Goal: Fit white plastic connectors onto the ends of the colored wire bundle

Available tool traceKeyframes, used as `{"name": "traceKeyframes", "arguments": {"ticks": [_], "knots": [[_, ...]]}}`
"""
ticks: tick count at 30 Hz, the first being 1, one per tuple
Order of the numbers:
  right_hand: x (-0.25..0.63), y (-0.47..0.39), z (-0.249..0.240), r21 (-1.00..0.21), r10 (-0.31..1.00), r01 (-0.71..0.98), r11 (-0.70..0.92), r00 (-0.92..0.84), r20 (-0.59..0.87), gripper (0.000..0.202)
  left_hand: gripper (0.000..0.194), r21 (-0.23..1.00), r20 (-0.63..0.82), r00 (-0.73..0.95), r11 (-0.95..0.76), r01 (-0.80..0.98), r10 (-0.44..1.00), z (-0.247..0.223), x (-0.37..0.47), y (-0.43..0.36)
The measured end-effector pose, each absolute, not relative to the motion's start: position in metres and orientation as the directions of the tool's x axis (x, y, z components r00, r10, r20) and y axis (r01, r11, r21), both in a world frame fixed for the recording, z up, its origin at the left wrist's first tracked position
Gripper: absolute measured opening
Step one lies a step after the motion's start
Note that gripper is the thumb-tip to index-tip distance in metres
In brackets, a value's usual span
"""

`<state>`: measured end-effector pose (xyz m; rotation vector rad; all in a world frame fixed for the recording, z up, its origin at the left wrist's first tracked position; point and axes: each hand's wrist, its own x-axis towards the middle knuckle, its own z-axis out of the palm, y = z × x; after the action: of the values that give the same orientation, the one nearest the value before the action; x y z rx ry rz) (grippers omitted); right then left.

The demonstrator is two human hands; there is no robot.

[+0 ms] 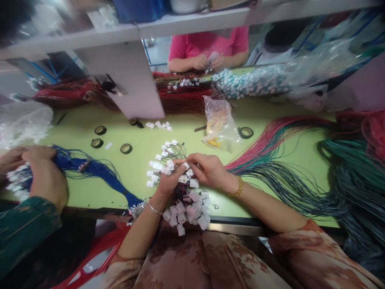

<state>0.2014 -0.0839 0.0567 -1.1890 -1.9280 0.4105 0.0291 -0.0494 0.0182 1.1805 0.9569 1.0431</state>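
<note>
Pinched 1 white connector between right hand fingertips; clamped wired connectors in left hand fingers, near the front edge of the bench, likely for steadiness. Had wires trailing rightward, presumably against crowding.

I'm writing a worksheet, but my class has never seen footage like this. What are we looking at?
There's no machine: a person's head camera looks forward and down at their bare hands. The left hand holds wired white connectors; the right hand is close beside it, its exact grip too small to make out. On the green table lie tape rolls, a bag of yellow pieces and pink, green and dark wires. The hands at far left, on blue wires, and those opposite belong to others.
</note>
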Motion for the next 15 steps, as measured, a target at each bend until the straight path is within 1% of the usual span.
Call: {"name": "traceKeyframes", "arguments": {"ticks": [3,5,7,10,11,12,14,15], "knots": [[0.187,-0.097,0.045,-0.491,0.839,0.702,0.516,-0.298,0.455,0.033,0.026,0.990,-0.031,0.216,0.060,-0.126,0.976,0.016,0.031,-0.048],[0.178,-0.103,0.035,-0.454,0.862,0.756,0.471,-0.285,0.420,0.036,0.023,0.992,-0.052,0.220,0.076,-0.101,0.974,0.016,0.031,-0.045],[0.177,-0.103,0.028,-0.481,0.881,0.758,0.440,-0.261,0.395,0.034,0.024,0.993,-0.072,0.216,0.090,-0.073,0.974,0.018,0.030,-0.041],[0.198,-0.084,0.025,-0.571,0.913,0.727,0.381,-0.197,0.357,0.027,0.026,1.000,-0.023,0.214,0.026,-0.011,0.977,0.021,0.030,-0.039],[0.209,-0.073,0.025,-0.583,0.932,0.745,0.324,-0.145,0.332,0.026,0.027,1.000,-0.003,0.221,0.001,0.010,0.975,0.022,0.030,-0.039],[0.221,-0.062,0.025,-0.559,0.948,0.788,0.258,-0.093,0.305,0.024,0.028,1.000,0.010,0.231,-0.016,0.025,0.973,0.022,0.030,-0.041],[0.243,-0.041,0.022,-0.462,0.980,0.880,0.108,-0.015,0.201,0.023,0.036,0.999,0.016,0.254,-0.024,0.026,0.967,0.021,0.031,-0.044],[0.251,-0.032,0.019,-0.416,0.988,0.908,0.060,0.004,0.152,0.023,0.041,1.000,0.013,0.265,-0.018,0.014,0.964,0.020,0.032,-0.045]]}}
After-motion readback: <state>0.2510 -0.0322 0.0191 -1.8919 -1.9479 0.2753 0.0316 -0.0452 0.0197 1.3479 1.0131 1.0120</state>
